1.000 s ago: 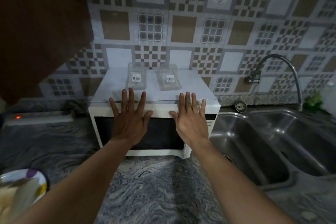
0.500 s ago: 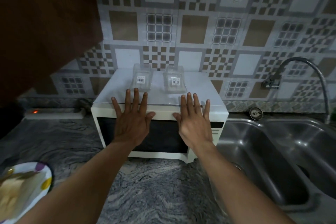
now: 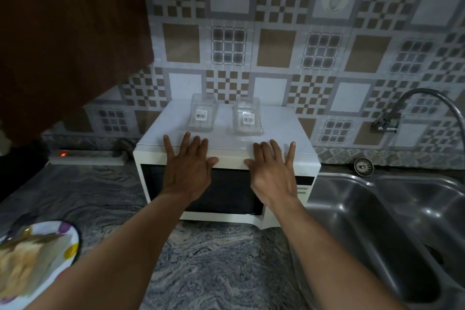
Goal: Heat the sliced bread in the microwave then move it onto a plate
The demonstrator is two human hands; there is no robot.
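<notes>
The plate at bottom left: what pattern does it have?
The plate is white with purple and yellow dots, best seen in the head view.

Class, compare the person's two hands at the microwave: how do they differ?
The left hand covers part of the dark door window of the microwave; the right hand lies nearer the control-panel end. The left hand's fingertips end just before the left clear box; the right hand's end mostly right of the right clear box. Both are open, flat, fingers straight.
</notes>
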